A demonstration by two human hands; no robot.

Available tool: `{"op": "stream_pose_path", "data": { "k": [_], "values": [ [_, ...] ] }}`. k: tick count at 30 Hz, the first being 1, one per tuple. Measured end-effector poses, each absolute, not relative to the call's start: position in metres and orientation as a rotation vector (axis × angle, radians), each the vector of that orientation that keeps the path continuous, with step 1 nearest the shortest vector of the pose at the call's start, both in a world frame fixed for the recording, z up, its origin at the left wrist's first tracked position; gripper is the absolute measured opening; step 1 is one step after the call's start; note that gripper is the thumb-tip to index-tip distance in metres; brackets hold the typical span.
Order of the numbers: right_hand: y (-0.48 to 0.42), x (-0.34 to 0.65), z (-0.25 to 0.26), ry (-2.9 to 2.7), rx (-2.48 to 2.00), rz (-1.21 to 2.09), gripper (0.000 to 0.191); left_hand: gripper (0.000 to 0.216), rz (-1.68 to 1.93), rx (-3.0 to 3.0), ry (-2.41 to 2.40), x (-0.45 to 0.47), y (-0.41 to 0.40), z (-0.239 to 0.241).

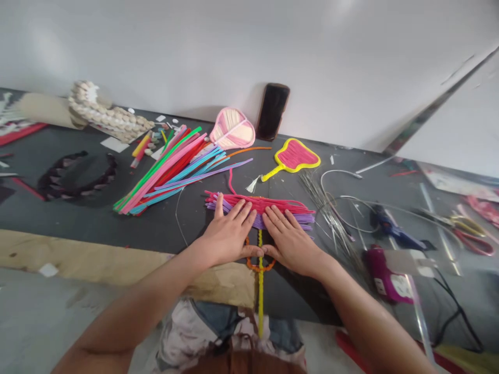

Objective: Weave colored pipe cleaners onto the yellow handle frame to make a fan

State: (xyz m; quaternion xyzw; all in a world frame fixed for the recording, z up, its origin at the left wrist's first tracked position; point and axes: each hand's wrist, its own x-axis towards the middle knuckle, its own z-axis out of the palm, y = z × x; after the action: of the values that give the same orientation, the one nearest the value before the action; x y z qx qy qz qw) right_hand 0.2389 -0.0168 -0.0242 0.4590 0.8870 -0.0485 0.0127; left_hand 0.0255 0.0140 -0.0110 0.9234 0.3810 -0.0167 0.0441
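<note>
Side by side, my left hand [230, 231] and my right hand [290, 236] lie flat with fingers spread. Under their fingertips is a row of pink pipe cleaners [273, 202] and purple pipe cleaners [306, 222] running crosswise. My thumbs meet at the tips below the row. A yellow twisted pipe-cleaner stem [261, 296] comes down from it over the table edge. An orange pipe-cleaner loop [255, 268] curves around the stem, partly covered by my thumbs. How the strands join the stem is hidden by my hands.
Loose coloured pipe cleaners [167, 176] lie left, beside a dark headband [78, 176]. Behind are a pink fan-shaped piece [234, 130], a yellow-edged fan [296, 156] and a phone [273, 111] against the wall. Right are wires [331, 213], a blue glue gun [393, 226] and scissors [463, 228].
</note>
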Motion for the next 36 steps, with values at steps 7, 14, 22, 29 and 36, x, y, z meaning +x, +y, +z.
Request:
{"op": "stream_pose_path", "data": {
  "k": [7, 14, 22, 29, 36],
  "values": [
    [-0.014, 0.236, -0.026, 2.735, 1.476, -0.179, 0.066, 0.090, -0.129, 2.737, 1.192, 0.030, 0.015, -0.009],
    [-0.012, 0.254, -0.017, 2.995, 1.458, -0.431, 0.048, 0.088, -0.176, 2.712, 1.154, 0.025, 0.011, -0.009],
    [-0.023, 0.254, -0.011, 3.137, 1.493, -0.233, 0.043, 0.079, -0.072, 2.781, 1.173, 0.023, -0.017, 0.003],
    [-0.015, 0.230, -0.016, 2.821, 1.589, -0.038, 0.045, 0.072, 0.041, 2.817, 1.297, 0.034, -0.002, -0.006],
    [-0.014, 0.228, -0.014, 2.746, 1.551, -0.060, 0.044, 0.079, -0.014, 2.761, 1.298, 0.035, 0.000, -0.009]
  ]
}}
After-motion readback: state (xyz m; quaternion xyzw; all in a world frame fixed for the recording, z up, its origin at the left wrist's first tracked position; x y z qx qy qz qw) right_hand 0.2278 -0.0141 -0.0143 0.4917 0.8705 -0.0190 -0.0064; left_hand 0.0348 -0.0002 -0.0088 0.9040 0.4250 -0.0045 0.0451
